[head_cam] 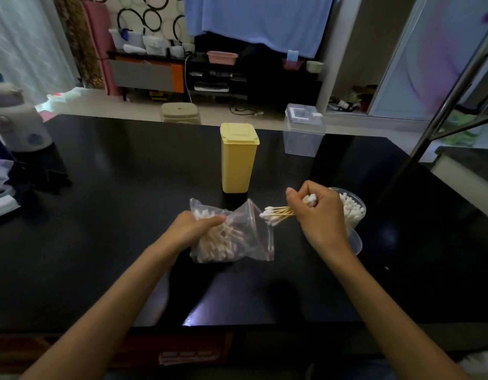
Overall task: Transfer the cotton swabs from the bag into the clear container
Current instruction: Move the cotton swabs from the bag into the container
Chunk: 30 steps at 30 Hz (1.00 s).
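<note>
two hands [196,229] [316,215], one bag [237,234], one container [352,209]

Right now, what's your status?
Left hand holds bag. Right hand grips swabs beside container, part-filled. Nothing in the way.

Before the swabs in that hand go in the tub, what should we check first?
1. Right hand grips a bunch of cotton swabs: ok.
2. Clear container is open at the top, swabs already inside: ok.
3. Room left in the container: cannot tell, the hand hides part of it.
4. Left hand holds the bag steady on the table: ok.
5. Yellow bin stands away from the path: ok.
</note>
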Tool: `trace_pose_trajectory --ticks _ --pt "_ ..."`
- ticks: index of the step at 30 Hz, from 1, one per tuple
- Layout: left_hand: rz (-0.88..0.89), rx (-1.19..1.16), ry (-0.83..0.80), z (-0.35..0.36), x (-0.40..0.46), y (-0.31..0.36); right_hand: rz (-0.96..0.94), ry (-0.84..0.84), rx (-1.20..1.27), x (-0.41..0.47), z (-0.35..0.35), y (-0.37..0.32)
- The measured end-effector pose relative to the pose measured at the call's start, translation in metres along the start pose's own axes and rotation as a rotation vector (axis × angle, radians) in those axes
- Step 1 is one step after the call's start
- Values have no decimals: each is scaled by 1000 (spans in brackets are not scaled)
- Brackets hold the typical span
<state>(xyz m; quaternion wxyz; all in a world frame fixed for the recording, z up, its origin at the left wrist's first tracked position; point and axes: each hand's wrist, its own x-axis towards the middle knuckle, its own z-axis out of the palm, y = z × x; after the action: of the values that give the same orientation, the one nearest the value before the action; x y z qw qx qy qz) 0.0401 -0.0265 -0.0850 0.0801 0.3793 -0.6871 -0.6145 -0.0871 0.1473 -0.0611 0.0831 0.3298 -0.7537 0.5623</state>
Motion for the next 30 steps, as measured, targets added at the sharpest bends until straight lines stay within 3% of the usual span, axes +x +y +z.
trace_pose_trajectory --ticks 2,3,5,7,10,15,20,25,30 --pt "20 112 61 -2 -3 5 -4 -3 -2 -1 -1 -1" --pt "81 235 172 0 -8 11 0 -7 -3 0 -1 -2" --pt "378 359 402 7 -24 24 7 -12 19 0 -1 -3" --pt "523 334 296 25 -42 41 22 -13 47 1 0 -5" --pt "539 542 44 64 -46 50 51 -9 98 3 -2 -6" --pt "623 348 3 110 -44 64 162 93 170 9 -21 -2" --pt "450 250 -32 150 -33 87 141 204 133 20 -43 5" --pt "367 305 -261 172 -12 105 44 293 50 32 -78 18" --pt "406 681 1 151 17 88 192 442 44 42 -114 46"
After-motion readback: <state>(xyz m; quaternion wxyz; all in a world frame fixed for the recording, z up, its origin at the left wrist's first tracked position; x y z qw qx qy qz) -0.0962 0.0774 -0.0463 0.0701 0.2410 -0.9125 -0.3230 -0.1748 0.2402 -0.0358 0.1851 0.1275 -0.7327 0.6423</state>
